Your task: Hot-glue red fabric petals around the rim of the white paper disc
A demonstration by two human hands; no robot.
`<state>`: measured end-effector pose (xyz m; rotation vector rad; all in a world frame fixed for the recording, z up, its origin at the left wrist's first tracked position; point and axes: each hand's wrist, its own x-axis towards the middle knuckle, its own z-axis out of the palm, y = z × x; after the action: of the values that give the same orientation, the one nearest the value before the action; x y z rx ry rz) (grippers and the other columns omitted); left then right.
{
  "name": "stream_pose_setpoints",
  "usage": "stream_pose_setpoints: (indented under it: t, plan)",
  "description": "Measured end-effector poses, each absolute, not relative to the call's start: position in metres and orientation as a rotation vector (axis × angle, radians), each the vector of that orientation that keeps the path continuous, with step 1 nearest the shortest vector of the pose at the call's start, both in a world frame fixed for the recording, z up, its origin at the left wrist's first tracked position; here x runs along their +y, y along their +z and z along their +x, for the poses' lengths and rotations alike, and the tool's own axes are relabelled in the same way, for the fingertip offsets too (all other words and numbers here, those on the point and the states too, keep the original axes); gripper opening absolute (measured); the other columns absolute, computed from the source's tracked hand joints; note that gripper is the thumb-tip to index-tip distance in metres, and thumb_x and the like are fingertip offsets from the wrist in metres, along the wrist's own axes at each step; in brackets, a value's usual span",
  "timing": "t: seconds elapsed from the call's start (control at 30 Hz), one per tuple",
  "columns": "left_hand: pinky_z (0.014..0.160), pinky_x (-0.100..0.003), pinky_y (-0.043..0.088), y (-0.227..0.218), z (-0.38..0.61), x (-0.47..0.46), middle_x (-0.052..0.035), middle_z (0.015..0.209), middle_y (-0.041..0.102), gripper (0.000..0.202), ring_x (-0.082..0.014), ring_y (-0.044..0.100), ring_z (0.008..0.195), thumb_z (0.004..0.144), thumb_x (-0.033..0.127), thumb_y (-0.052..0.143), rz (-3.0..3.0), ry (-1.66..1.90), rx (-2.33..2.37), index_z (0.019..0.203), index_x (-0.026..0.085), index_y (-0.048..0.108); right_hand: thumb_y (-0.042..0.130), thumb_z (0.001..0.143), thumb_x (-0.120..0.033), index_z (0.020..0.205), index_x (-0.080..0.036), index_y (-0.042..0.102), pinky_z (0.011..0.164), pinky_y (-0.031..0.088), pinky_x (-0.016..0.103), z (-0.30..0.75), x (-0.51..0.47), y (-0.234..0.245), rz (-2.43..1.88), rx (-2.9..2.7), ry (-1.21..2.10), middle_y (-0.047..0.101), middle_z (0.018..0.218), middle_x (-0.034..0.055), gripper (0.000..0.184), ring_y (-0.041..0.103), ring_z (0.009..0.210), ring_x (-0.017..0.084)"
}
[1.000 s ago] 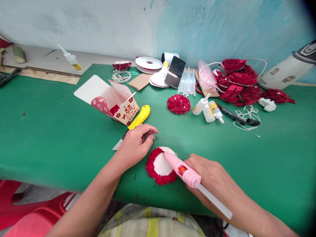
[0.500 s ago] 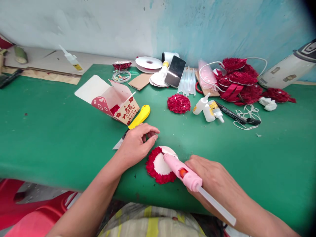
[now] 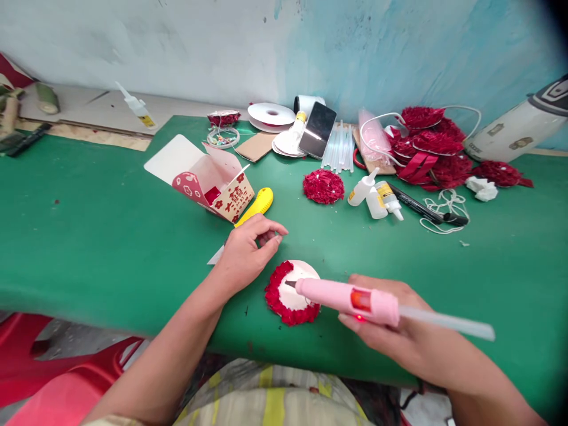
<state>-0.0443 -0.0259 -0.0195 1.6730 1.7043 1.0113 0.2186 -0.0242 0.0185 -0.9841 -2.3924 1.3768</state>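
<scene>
My right hand [image 3: 394,331] grips a pink hot glue gun [image 3: 346,296]. A clear glue stick [image 3: 448,322] sticks out of its rear, and a red light glows on its side. The dark nozzle tip is over a round white card disc [image 3: 302,272]; I cannot tell whether it touches. Red ruffled ribbon [image 3: 277,299] runs along the disc's left and lower edge, while the upper right edge is bare white. My left hand [image 3: 251,248] hovers or rests just up and left of the disc, fingers loosely bent and holding nothing visible. Beside it lies a yellow-handled utility knife [image 3: 257,207], partly hidden.
An opened printed box [image 3: 217,186] stands behind my left hand. Further back are a red ruffled rosette [image 3: 323,186], small glue bottles [image 3: 364,188], a phone [image 3: 318,130], glue sticks [image 3: 339,148], a ribbon spool [image 3: 270,114], a black marker [image 3: 415,201] and piled red rosettes [image 3: 437,145].
My right hand has swung the glue gun to lie more level, its rear moving right and up, its tip slightly left and down on the disc. My left hand has barely moved.
</scene>
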Motion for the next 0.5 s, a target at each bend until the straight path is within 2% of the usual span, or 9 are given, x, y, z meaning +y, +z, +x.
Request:
stream_pose_setpoints:
  t: [0.07,0.13,0.2,0.33,0.4,0.5]
  plan:
    - [0.064,-0.026,0.044,-0.019,-0.045,-0.026,-0.0012,0.078,0.059,0.014,-0.0123,0.052,0.067,0.084,0.024,0.057,1.622,1.062,1.686,0.089,0.018,0.069,0.054,0.092,-0.039,0.078,-0.02,0.059,0.051,0.037,0.026,0.226,-0.019,0.016,-1.05,-2.141,1.584,0.056,0.073,0.0019,0.024,0.047,0.059,0.013]
    - [0.062,-0.026,0.043,-0.019,-0.045,-0.027,0.0001,0.074,0.057,0.013,-0.0121,0.05,0.065,0.083,0.025,0.06,1.533,1.139,1.664,0.089,0.019,0.069,0.056,0.091,-0.045,0.089,-0.019,0.066,0.043,0.031,0.024,0.233,-0.013,0.011,-1.072,-1.908,1.831,0.054,0.067,0.0021,0.028,0.043,0.053,0.012]
    - [0.057,-0.025,0.04,-0.018,-0.046,-0.028,0.0023,0.065,0.051,0.011,-0.011,0.046,0.059,0.082,0.026,0.062,1.415,1.25,1.669,0.087,0.02,0.07,0.056,0.09,-0.046,0.091,-0.016,0.068,0.041,0.028,0.024,0.236,-0.007,0.006,-0.994,-1.745,1.995,0.053,0.064,0.0026,0.032,0.042,0.051,0.012]
    - [0.051,-0.024,0.035,-0.018,-0.047,-0.029,0.0053,0.056,0.036,0.01,-0.0085,0.034,0.051,0.078,0.021,0.065,1.2,1.588,1.622,0.085,0.023,0.071,0.056,0.091,-0.044,0.09,-0.015,0.068,0.044,0.034,0.026,0.229,0.001,0.004,-0.827,-1.556,2.074,0.062,0.075,0.0068,0.032,0.044,0.05,0.01]
    - [0.056,-0.024,0.039,-0.017,-0.048,-0.029,0.0042,0.061,0.042,0.017,-0.0093,0.042,0.057,0.073,0.015,0.067,1.158,1.75,1.495,0.088,0.024,0.07,0.056,0.091,-0.042,0.091,-0.015,0.067,0.045,0.036,0.026,0.224,0.003,0.004,-0.796,-1.471,2.113,0.063,0.076,0.0067,0.03,0.043,0.049,0.009]
    - [0.07,-0.026,0.045,-0.014,-0.048,-0.03,0.0006,0.078,0.057,0.025,-0.0133,0.054,0.078,0.07,0.012,0.068,1.152,1.869,1.3,0.091,0.024,0.071,0.056,0.091,-0.042,0.089,-0.014,0.067,0.044,0.037,0.024,0.22,0.005,0.004,-0.752,-1.404,2.137,0.064,0.076,0.0068,0.03,0.042,0.049,0.008]
